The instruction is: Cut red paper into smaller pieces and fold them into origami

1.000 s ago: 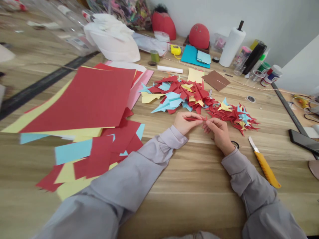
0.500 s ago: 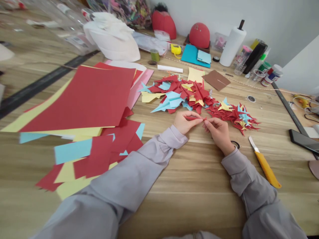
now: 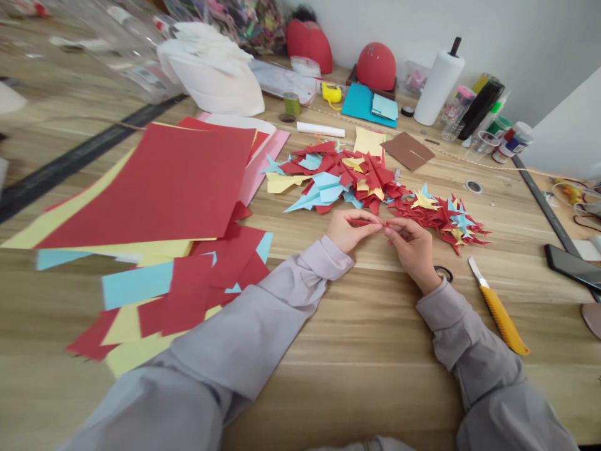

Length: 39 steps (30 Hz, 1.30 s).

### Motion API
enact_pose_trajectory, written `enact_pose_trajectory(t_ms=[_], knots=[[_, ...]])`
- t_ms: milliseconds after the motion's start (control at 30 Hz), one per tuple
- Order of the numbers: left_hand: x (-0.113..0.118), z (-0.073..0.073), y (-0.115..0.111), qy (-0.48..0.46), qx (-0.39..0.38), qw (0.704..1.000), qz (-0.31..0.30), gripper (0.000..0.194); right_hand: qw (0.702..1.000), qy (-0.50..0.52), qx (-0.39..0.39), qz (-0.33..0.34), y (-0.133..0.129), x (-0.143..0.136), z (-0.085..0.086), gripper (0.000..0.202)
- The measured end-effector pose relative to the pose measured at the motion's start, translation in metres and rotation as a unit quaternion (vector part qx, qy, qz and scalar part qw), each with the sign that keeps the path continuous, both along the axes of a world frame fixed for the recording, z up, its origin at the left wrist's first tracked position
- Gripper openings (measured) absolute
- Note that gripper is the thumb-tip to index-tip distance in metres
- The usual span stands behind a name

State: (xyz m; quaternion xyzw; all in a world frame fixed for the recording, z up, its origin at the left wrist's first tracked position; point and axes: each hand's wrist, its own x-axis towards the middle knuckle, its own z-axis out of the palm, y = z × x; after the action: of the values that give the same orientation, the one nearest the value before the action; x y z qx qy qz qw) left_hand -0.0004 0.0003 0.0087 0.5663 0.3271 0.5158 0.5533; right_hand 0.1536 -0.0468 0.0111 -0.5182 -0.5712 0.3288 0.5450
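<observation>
Between finger and thumb my left hand (image 3: 350,230) pinches a small folded piece of red paper (image 3: 360,222). My right hand (image 3: 410,244) meets it from the other side, its fingertips closed on the tip of the same piece. Just beyond both hands lies a heap of folded paper pieces (image 3: 328,181) in red, light blue and yellow. A second heap of small spiky folded pieces (image 3: 422,216) spreads to the right of it. Most of the held paper is hidden by my fingers.
Large red sheets (image 3: 159,181) and cut strips (image 3: 188,288) cover the left side. A yellow-handled knife (image 3: 500,313) lies right of my right hand, blade bare, near a black ring (image 3: 444,273). A phone (image 3: 575,266) rests at the right edge. Bottles (image 3: 439,88) stand at the back.
My right fingertips have shifted slightly on the red paper's tip, and the hand has turned a little. My left hand has stayed in place.
</observation>
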Motion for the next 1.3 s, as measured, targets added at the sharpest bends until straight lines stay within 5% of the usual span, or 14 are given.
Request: enact_pose_trajectory(t_ms=[1300], knots=[[0.0006, -0.0059, 0.0038, -0.015, -0.038, 0.999, 0.021, 0.02, 0.999, -0.003, -0.042, 0.022, 0.0028, 0.0015, -0.0018, 0.022]])
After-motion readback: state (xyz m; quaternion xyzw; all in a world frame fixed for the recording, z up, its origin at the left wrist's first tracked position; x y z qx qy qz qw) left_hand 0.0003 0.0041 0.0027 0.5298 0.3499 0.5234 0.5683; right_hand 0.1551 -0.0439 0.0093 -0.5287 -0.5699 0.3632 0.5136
